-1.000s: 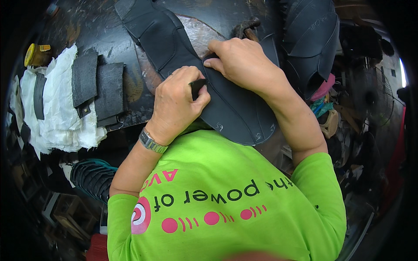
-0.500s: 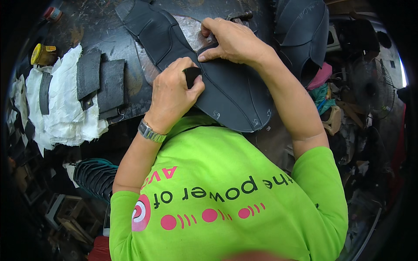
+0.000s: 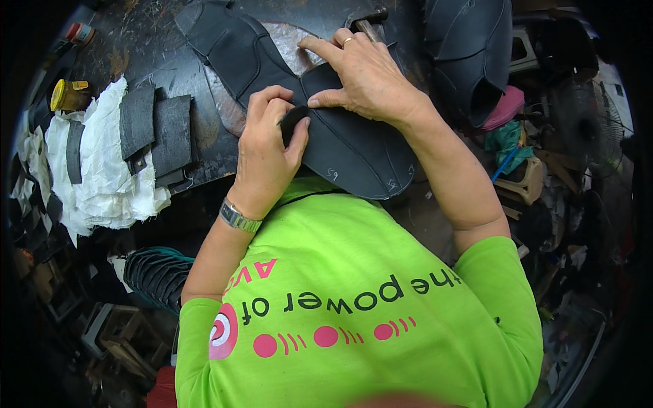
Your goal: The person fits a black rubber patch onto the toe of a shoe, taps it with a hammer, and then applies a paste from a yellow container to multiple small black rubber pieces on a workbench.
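A stitched black leather upper (image 3: 343, 153) slants over a slab (image 3: 291, 46) and past the worktop (image 3: 170, 64)'s near edge. The left hand (image 3: 269, 136) clamps a small black piece (image 3: 293, 122) by the seam; the right hand (image 3: 364, 78) rests its thumb there, fingers spread, seemingly to steady it.

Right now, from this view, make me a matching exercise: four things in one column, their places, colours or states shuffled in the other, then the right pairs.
Things:
1. left hand
2. right hand
3. wristwatch
4. jar with a yellow lid

Places, colours, states:
A. silver-coloured
B. thumb on the black stitched piece, forefinger stretched out
C. beside the white cloth
D. fingers curled around a small black object

Right pairs: 1-D, 2-B, 3-A, 4-C.
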The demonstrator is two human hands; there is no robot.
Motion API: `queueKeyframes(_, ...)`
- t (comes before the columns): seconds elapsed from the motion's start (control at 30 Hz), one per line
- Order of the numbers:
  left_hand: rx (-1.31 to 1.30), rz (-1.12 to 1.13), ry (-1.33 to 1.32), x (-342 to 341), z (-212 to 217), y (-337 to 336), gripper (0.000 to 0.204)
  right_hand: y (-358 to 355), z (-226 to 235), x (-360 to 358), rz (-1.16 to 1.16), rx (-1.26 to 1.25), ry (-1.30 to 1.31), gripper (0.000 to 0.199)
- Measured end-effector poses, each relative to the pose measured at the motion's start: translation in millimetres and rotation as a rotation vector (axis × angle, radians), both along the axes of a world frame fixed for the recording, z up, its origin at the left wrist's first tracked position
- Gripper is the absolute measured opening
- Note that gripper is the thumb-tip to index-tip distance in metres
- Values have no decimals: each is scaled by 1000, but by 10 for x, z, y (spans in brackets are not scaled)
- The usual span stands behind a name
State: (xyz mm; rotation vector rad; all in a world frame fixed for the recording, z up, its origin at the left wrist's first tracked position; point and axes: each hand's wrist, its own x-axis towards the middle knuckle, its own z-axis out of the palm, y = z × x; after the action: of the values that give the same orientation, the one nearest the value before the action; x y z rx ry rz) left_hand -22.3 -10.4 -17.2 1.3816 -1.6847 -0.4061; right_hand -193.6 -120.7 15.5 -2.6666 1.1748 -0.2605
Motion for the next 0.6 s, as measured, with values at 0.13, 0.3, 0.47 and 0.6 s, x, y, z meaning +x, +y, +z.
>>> queueKeyframes(0.13,48,7,-21,-5,50,111,25,34,-27,31,-16,-46,9,76)
queueKeyframes(0.3,86,19,-41,81,56,122,25,76,-89,33,3,-13,-151,76)
queueKeyframes(0.47,129,43,38,134,47,157,23,98,-116,-2,58,83,-276,71)
queueKeyframes(0.6,93,23,92,178,73,191,21,22,-39,-5,129,200,-292,72)
